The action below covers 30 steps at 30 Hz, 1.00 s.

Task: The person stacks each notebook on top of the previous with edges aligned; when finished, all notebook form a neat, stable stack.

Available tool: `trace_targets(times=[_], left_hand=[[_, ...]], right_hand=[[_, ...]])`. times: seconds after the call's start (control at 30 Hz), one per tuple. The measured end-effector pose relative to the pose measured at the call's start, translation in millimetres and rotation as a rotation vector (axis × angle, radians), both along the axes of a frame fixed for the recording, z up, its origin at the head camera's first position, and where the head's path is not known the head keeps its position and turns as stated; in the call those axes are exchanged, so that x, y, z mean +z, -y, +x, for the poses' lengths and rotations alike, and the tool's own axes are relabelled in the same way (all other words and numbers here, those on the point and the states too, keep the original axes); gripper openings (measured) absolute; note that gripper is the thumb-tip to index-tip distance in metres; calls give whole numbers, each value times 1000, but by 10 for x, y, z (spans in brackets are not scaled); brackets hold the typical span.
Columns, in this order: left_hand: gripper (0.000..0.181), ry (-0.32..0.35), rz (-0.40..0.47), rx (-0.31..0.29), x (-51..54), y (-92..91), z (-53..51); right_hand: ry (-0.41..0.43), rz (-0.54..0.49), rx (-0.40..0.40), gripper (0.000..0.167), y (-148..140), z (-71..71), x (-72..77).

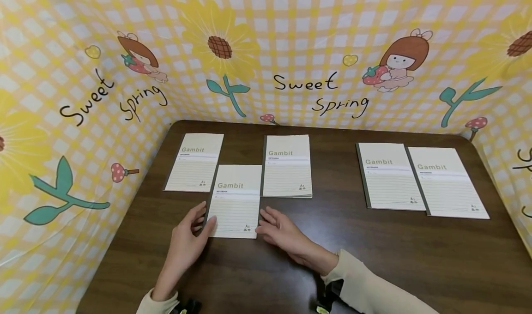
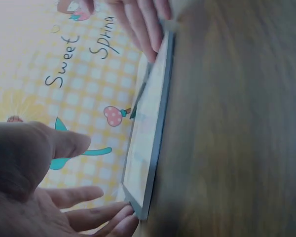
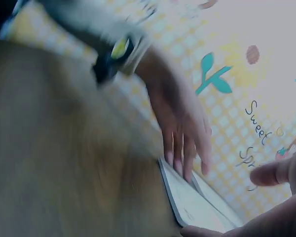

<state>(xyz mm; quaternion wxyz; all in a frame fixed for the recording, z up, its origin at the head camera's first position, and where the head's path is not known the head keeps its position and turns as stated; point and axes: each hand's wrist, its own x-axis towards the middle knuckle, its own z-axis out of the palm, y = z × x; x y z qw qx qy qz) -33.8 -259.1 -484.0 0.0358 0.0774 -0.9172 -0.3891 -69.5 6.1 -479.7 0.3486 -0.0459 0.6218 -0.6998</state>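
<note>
Left hand (image 1: 187, 238) resting at eight o'clock of a front notebook (image 1: 234, 203) lying between both hands, right hand (image 1: 287, 233) at four, fingers and thumbs standing wide, other notebooks (image 1: 287, 166) lying at ten and two, a notebook pair (image 1: 390, 178) at three, checked cloth (image 1: 307, 41) hanging at twelve.

A screened-off table nook, whether in home or office unclear; yellow-checked sheeting (image 1: 299, 27), lettered "Sweet Spring", walls three sides of a dark wood-grain tabletop (image 1: 334, 180).
</note>
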Motion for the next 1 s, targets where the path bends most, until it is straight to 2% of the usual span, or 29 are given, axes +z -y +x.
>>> trace_targets(times=[0.07,0.13,0.23,0.37,0.6,0.73,0.87,1.0], left_hand=[[55,-4,36,26,3,4,-13],[52,2,70,47,0,21,-26],[48,22,118,70,-5,54,-41],[45,51,162,94,5,96,-43],[45,39,215,72,65,173,-30],[48,61,285,75,94,224,-34],[52,160,392,103,126,257,-29],[58,286,509,143,133,284,-28]], right_hand=[[110,-79,-27,84,13,8,6],[176,-125,-61,83,25,15,2],[231,-176,-132,82,41,16,-6],[261,-198,-191,81,56,2,-29],[238,-156,-218,76,78,-40,-42],[200,-138,-214,67,113,-71,-54],[129,-131,-197,59,143,-83,-104],[69,-133,-196,61,163,-80,-157]])
